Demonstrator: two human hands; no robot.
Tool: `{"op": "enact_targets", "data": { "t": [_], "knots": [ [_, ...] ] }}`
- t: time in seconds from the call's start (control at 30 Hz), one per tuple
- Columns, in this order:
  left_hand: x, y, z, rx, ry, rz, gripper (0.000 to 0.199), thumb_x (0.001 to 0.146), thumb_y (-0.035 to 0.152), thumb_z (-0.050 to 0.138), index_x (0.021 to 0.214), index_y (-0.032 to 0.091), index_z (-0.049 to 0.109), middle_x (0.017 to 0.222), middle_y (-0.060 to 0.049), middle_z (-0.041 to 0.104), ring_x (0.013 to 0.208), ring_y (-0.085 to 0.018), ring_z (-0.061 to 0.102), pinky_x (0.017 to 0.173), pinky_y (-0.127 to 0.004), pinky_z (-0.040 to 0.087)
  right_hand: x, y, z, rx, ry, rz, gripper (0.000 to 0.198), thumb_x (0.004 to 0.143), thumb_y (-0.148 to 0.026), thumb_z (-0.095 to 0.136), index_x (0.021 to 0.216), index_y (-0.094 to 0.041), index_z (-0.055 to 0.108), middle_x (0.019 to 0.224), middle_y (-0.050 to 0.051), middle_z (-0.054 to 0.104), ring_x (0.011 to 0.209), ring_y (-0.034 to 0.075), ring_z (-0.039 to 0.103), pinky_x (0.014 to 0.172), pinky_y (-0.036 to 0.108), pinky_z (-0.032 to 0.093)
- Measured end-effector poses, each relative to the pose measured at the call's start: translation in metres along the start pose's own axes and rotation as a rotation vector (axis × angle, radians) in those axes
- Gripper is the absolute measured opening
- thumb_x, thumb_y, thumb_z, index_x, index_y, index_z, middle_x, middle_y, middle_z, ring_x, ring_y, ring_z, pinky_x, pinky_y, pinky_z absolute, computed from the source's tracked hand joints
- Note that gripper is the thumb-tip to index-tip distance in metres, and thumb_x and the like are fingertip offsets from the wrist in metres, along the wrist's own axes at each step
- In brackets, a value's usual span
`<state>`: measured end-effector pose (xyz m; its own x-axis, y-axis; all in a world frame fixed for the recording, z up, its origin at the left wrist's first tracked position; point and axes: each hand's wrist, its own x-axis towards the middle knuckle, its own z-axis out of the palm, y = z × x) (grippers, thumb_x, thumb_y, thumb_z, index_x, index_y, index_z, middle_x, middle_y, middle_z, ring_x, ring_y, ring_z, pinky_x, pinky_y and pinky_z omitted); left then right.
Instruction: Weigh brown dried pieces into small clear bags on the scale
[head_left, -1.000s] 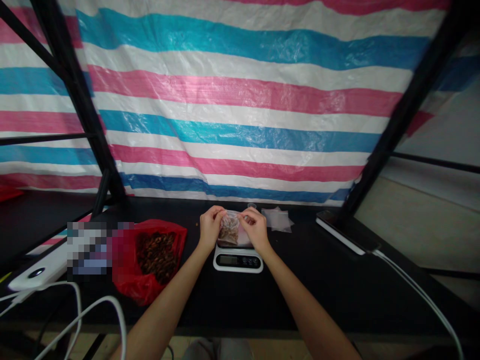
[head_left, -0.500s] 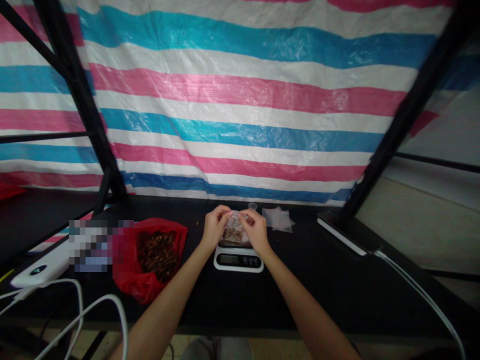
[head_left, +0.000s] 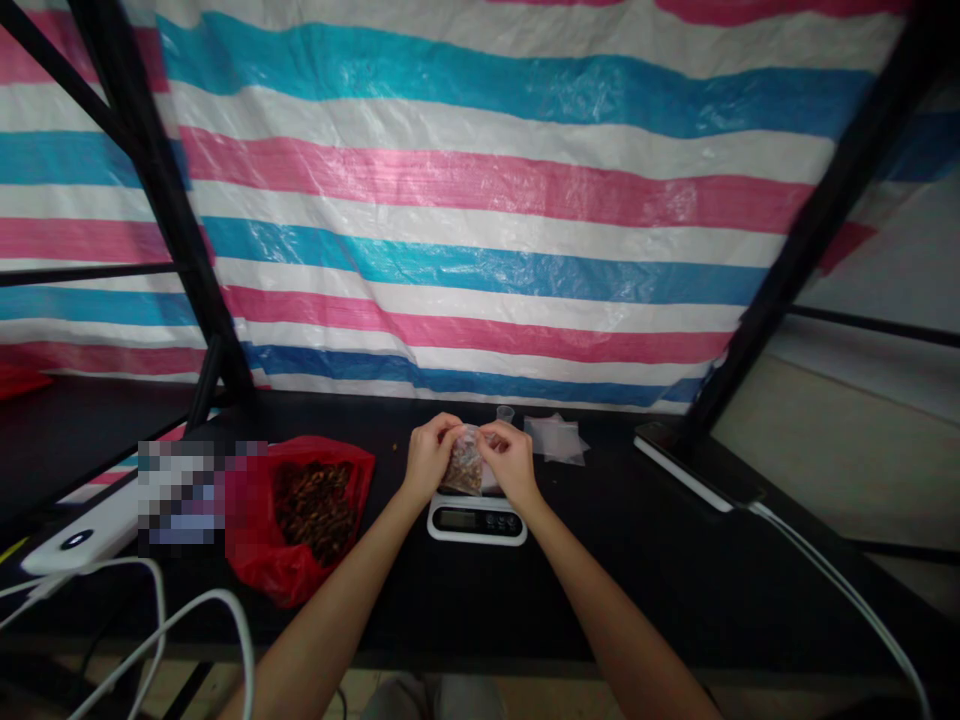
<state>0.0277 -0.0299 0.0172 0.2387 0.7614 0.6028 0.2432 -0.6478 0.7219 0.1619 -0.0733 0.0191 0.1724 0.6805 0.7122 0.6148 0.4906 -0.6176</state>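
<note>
A big plastic sheet (head_left: 480,200) with pink, blue and white stripes hangs behind a black table (head_left: 465,600). Black metal bars (head_left: 161,200) lean up at both sides. On the right is a plain pale wall (head_left: 862,440). The light is dim.

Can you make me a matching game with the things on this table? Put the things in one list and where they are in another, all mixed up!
Things:
1. small clear bag
2. red bag
3. scale
4. empty clear bags

Places:
A. lying open, left of the scale
B. held by the left hand and right hand
C. right of the hands, near the striped sheet
D. under the hands

Pairs: 1-B, 2-A, 3-D, 4-C
</note>
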Motion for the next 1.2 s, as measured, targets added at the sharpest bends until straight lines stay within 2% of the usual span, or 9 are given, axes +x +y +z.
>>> {"op": "enact_targets", "data": {
  "t": [0.23,0.53,0.73,1.0,1.13,1.2],
  "knots": [
    [0.000,0.002,-0.001,0.004,-0.061,0.042,0.015,0.079,0.026,0.049,0.077,0.016,0.060,0.071,0.000,0.062,0.065,-0.011,0.056,0.061,-0.019,0.041,0.000,-0.002,-0.003,-0.081,-0.043,-0.032,0.011,0.075,-0.023,0.052,0.070,-0.019,0.061,0.065,-0.001,0.056,0.052,0.010,0.047,0.049,0.020,0.035],
    [-0.002,0.009,-0.001,0.084,-0.060,0.061,0.015,0.080,0.026,0.049,0.076,0.017,0.061,0.070,0.001,0.063,0.063,-0.011,0.056,0.060,-0.020,0.041,-0.002,-0.007,-0.003,-0.097,-0.012,-0.041,0.012,0.074,-0.020,0.053,0.063,-0.018,0.057,0.059,-0.003,0.050,0.051,0.009,0.044,0.050,0.021,0.032],
    [0.000,0.005,-0.002,0.000,0.014,0.023,0.017,0.079,0.026,0.049,0.076,0.016,0.063,0.072,0.000,0.064,0.065,-0.011,0.058,0.062,-0.020,0.042,0.001,-0.002,-0.001,0.022,0.024,0.015,0.016,0.077,-0.027,0.051,0.067,-0.018,0.060,0.061,-0.002,0.054,0.051,0.010,0.046,0.048,0.021,0.033],
    [0.002,-0.004,-0.003,-0.031,0.073,-0.028,0.019,0.076,0.027,0.052,0.068,0.014,0.063,0.062,0.001,0.062,0.056,-0.010,0.054,0.055,-0.019,0.040,0.000,0.007,0.002,0.113,0.052,0.092,0.022,0.075,-0.033,0.055,0.062,-0.017,0.060,0.056,-0.001,0.053,0.050,0.010,0.047,0.048,0.021,0.035],
    [0.003,-0.009,-0.001,-0.058,0.068,-0.026,0.020,0.078,0.022,0.047,0.075,0.015,0.065,0.071,-0.001,0.066,0.067,-0.012,0.058,0.063,-0.021,0.044,0.001,0.007,0.001,0.179,0.015,0.146,0.024,0.076,-0.037,0.054,0.066,-0.017,0.061,0.058,-0.001,0.054,0.050,0.011,0.047,0.048,0.022,0.036],
    [0.006,-0.013,-0.004,-0.110,0.115,-0.069,0.020,0.078,0.024,0.047,0.077,0.014,0.065,0.073,-0.003,0.066,0.068,-0.013,0.059,0.062,-0.022,0.046,0.002,0.006,-0.001,0.255,0.001,0.172,0.027,0.079,-0.039,0.049,0.074,-0.017,0.063,0.063,0.000,0.057,0.050,0.010,0.048,0.049,0.022,0.037]
  ]
}}
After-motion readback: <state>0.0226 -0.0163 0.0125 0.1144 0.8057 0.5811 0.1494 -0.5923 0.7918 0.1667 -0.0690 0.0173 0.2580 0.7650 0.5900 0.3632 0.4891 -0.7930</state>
